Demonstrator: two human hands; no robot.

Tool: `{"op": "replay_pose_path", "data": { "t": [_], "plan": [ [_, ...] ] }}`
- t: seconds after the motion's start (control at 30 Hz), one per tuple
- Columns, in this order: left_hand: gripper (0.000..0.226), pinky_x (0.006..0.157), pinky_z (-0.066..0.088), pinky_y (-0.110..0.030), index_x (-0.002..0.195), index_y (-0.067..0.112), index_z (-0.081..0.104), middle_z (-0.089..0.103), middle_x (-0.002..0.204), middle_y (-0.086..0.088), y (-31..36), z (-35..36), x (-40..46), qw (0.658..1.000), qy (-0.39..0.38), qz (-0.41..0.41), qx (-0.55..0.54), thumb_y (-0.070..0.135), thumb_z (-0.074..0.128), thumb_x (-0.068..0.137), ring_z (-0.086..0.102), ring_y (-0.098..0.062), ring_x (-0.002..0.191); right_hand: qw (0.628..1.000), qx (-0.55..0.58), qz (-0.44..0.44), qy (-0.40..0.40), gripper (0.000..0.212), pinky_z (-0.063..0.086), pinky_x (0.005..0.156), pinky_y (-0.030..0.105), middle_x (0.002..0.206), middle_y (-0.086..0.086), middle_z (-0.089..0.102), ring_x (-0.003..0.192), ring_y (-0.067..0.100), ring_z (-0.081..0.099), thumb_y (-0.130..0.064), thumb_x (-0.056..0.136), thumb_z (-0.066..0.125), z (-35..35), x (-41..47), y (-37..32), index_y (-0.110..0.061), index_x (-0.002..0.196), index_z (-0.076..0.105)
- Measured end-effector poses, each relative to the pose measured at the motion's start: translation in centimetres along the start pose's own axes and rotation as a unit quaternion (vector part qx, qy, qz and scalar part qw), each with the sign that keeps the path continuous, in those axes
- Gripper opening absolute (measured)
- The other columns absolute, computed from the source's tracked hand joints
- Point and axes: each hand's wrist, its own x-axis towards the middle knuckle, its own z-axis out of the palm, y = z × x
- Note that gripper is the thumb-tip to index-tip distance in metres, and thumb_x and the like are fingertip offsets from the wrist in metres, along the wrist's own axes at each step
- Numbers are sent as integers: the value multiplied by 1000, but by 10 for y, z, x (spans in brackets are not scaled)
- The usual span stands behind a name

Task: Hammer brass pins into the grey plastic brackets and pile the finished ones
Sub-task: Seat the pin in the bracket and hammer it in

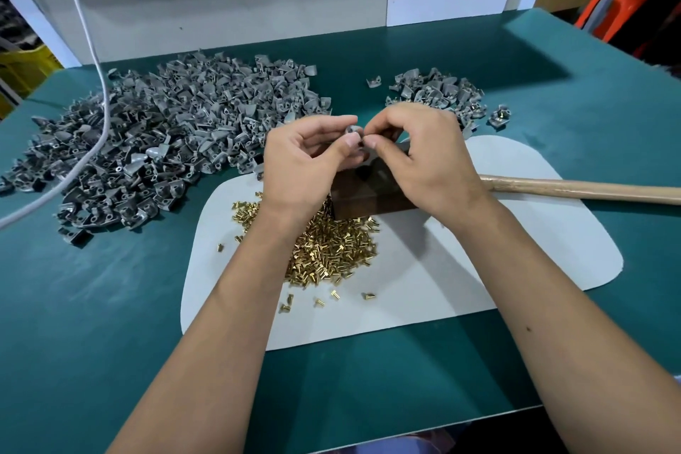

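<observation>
1. Left hand [306, 158] pinches one grey bracket [352, 130]; right hand [423, 151] pinches at it, fingertips meeting above one dark block [368, 192].
2. One brass pin heap [328, 251] lies on the white mat [460, 269].
3. Two bracket piles: large [166, 136] left, small [438, 90] right.
4. One hammer handle [589, 190] crosses the mat's right edge; green table [92, 306] is bare nearside.

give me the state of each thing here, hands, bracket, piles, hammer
left hand: pinches a grey bracket
right hand: pinching at the bracket, pin hidden
big bracket pile: loose heap, left
small bracket pile: right rear
brass pins: heaped on white mat
hammer handle: lying unheld
</observation>
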Motion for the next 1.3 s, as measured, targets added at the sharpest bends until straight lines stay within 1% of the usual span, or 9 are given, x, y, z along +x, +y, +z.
{"op": "replay_pose_path", "data": {
  "t": [0.17,0.33,0.43,0.53,0.63,0.7,0.83,1.07,1.3],
  "plan": [
    [20,75,63,-31,98,4,74,78,84,-7,1,0,1,1000,-22,7,-13,-8,77,82,75,-21,74,1000,-5,1,7,7,50,79,28,88,-2,71,85,13,62,-12,89,70,-3,0,1,-11,92,76],
    [23,70,63,-27,102,-8,71,78,82,-10,1,2,-1,998,-9,-8,-57,-7,79,80,75,-21,71,1000,0,4,4,8,50,80,28,90,-2,71,87,14,62,-11,91,68,-3,0,-2,-11,94,75],
    [23,69,62,-27,103,-9,69,78,82,-10,2,2,-1,997,-6,-20,-79,-7,78,81,74,-19,69,1000,12,12,12,8,51,82,30,91,-2,71,89,14,63,-12,92,67,-4,0,-4,-11,94,75],
    [25,73,63,-29,102,-6,70,77,83,-12,4,1,-2,994,-10,-39,-97,-4,79,79,75,-20,71,1000,12,16,11,9,51,83,32,90,-2,71,89,14,63,-12,93,67,-3,-1,-6,-10,94,75],
    [34,77,62,-28,106,-3,72,77,89,-17,6,-3,-2,990,-28,-71,-122,2,80,73,76,-23,78,999,18,28,18,7,51,83,29,89,-3,71,87,12,62,-13,93,67,-2,-1,-6,-12,94,75],
    [37,79,62,-28,107,-2,73,76,92,-19,6,-4,-2,988,-41,-79,-129,1,80,71,76,-24,81,999,23,38,17,7,51,83,28,89,-4,71,87,11,63,-14,93,68,-2,0,-5,-13,94,75],
    [37,78,62,-27,105,-2,73,77,93,-19,5,-7,-2,988,-45,-74,-124,-1,80,69,76,-26,83,998,29,49,1,8,52,85,31,87,-4,71,86,12,64,-13,94,67,-2,0,-5,-12,94,75],
    [31,75,62,-29,98,3,76,78,89,-16,2,-7,-1,993,-44,-43,-100,2,82,67,77,-24,79,999,20,49,1,7,52,83,28,86,-4,73,84,12,66,-13,92,69,-3,0,-5,-12,92,76],
    [31,79,63,-33,96,2,75,78,86,-15,-1,0,-3,997,-33,-28,-71,0,84,66,76,-26,79,999,-6,42,-11,7,50,82,28,85,-4,72,84,13,64,-12,91,69,-4,-1,-2,-11,90,76]
  ]
}}
